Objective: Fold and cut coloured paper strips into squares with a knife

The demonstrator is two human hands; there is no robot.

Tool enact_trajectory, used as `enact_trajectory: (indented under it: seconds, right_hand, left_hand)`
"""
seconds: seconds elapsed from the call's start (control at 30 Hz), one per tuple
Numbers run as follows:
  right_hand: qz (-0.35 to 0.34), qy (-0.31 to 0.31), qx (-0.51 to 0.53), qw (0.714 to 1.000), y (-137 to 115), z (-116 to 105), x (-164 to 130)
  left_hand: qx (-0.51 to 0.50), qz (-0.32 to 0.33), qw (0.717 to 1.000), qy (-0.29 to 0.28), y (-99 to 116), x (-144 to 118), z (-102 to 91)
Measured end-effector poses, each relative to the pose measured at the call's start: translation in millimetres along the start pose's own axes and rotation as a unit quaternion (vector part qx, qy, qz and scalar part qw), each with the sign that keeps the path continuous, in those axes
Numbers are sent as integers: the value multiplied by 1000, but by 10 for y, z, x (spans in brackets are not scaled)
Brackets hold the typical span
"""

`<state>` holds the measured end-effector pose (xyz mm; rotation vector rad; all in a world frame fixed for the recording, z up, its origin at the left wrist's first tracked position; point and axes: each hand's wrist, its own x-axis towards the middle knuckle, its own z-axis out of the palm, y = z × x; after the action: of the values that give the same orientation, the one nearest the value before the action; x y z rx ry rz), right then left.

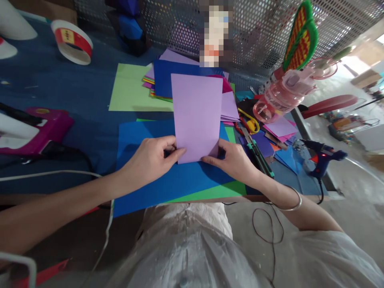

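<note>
Both of my hands hold a lilac paper sheet (196, 114) by its near edge. My left hand (151, 158) pinches its lower left corner with thumb on top. My right hand (232, 158) grips the lower right corner. The sheet stands tilted up over a large blue sheet (144, 176) that lies on a green sheet (216, 191) at the table's front edge. A bangle (289, 202) circles my right wrist.
A stack of coloured paper (163, 78) and a light green sheet (129, 90) lie farther back. A tape roll (72, 40) sits far left, a magenta tool (45, 130) at left. Scissors (249, 124), a cutter (261, 158), a pink bottle (282, 94) and a blue glue gun (322, 158) crowd the right.
</note>
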<state>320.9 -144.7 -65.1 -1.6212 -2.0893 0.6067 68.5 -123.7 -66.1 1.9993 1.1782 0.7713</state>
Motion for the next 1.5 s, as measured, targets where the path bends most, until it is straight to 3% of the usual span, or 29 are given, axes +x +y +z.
enact_trajectory:
  seconds: [0.1,0.3,0.37,0.47,0.53,0.63,0.73,0.83,1.0,1.13,1.27,1.5]
  right_hand:
    - [22,-10,16,1000,-6,-5,17]
    - [-26,19,150,988,82,25,36]
    - [-12,25,260,965,111,32,54]
    - [26,33,427,903,107,25,86]
    - [37,34,494,868,77,10,103]
    - [33,33,539,841,23,-16,121]
    - [26,9,561,827,-11,-35,135]
    - [29,-13,567,823,-32,-32,148]
    - [49,-25,542,838,-85,31,146]
    - [41,25,504,862,-145,109,104]
    - [36,54,489,870,-183,162,52]
    - [24,29,492,870,-165,111,11]
  left_hand:
    - [-1,2,1000,-2,-30,-2,8]
    - [-47,-5,998,-33,-40,15,-65]
    - [-58,3,998,7,-26,53,-137]
    - [-49,31,994,87,-28,146,-247]
    - [-61,47,992,104,-53,213,-294]
    - [-115,65,986,101,-80,271,-315]
    - [-164,107,980,30,-18,243,-300]
    - [-146,180,973,-23,117,172,-256]
    - [-106,287,952,-19,257,148,-136]
    - [-23,365,930,24,237,158,-45]
    - [106,434,891,80,187,126,3]
    - [177,436,869,150,119,162,-43]
